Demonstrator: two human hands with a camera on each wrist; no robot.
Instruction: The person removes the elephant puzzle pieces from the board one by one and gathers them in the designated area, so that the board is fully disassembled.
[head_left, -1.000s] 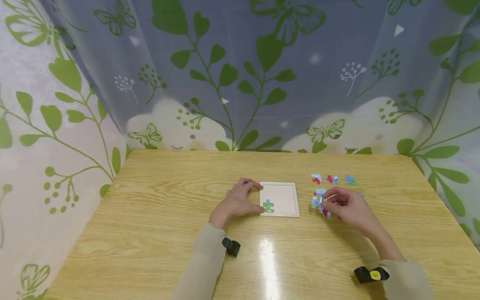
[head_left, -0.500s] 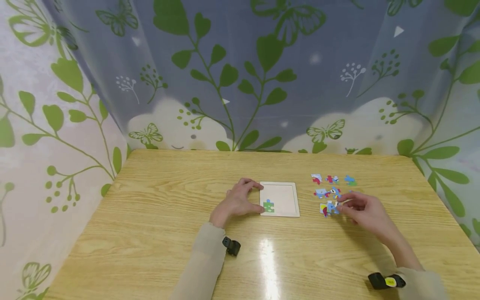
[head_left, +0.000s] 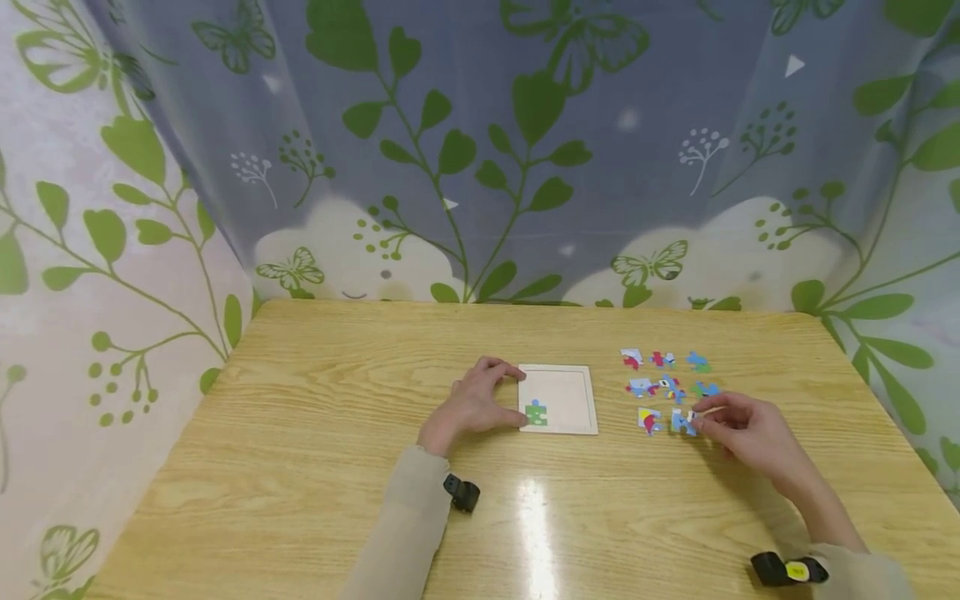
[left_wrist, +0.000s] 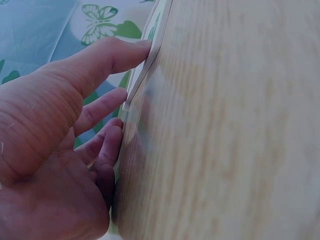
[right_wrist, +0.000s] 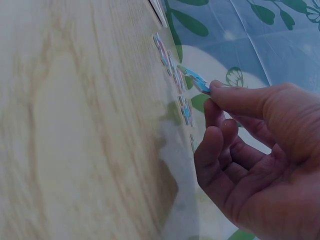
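A square puzzle tray [head_left: 566, 392] with a pale raised rim lies on the table. One green puzzle piece [head_left: 536, 414] with a blue knob sits in its near left corner. My left hand [head_left: 477, 396] rests at the tray's left side, thumb and forefinger spread and touching the rim near its two corners. Between thumb and forefinger, my right hand [head_left: 753, 429] pinches a blue-and-white puzzle piece [head_left: 681, 422], tilted above the table in the right wrist view [right_wrist: 197, 80]. A yellow, red and blue puzzle piece [head_left: 648, 420] lies to the left of it.
Behind the held piece, several loose puzzle pieces lie in rough rows, among them a red-and-white one [head_left: 632, 358], a blue-and-green one [head_left: 699, 361] and a blue one with an eye [head_left: 671, 388]. A patterned curtain [head_left: 480, 167] stands along the table's [head_left: 337, 400] back edge.
My right hand has moved right with the blue-and-white puzzle piece, past the yellow, red and blue one, uncovering pieces it hid. My left hand and the tray have stayed in place.
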